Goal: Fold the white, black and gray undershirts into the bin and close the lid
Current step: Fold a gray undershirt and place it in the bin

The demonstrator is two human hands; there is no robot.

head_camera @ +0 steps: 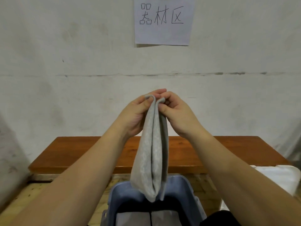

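Head view: left hand and right hand were raised together in front of the wall, fingers curled and pinching the top edge of the gray undershirt. Shirt was folded lengthwise, hanging straight down, lower end over the open blue bin. Bin sat on the floor just in front of the wooden desk, dark fabric visible inside. White lid lay right of the bin. Paper sign on the wall.
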